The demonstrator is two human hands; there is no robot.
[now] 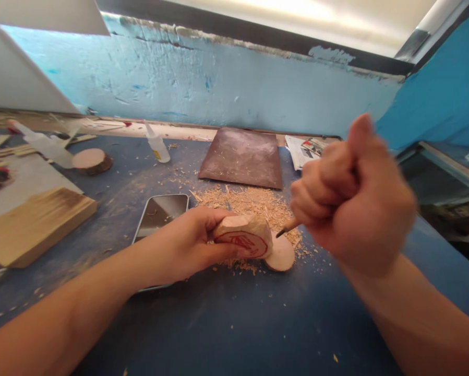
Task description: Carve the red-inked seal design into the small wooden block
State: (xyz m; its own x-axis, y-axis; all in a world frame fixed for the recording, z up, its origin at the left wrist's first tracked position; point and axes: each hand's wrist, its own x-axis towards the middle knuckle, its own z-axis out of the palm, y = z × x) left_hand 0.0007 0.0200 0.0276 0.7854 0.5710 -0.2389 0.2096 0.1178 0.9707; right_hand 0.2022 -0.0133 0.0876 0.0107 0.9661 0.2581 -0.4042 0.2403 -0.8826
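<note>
My left hand (203,237) grips a thick wooden disc (245,240), its near face tilted up and marked with a red circle and red lines. The disc's top edge looks cut in flat facets. To the right, my right hand (351,201) is a raised fist with the thumb up, wrapped round a slim tan tool with a dark tip (284,230). That tip points down-left, a little right of the disc; the rest of the tool is hidden in the fist. Below the tip, a pale round wood slice (281,254) lies on the table.
Wood shavings (253,201) are heaped behind the disc. A phone (161,211) lies partly under my left forearm. A brown sheet (244,157) is at the back. Leftward are a small bottle (158,145), a bark-edged slice (92,160) and a wood block (42,222).
</note>
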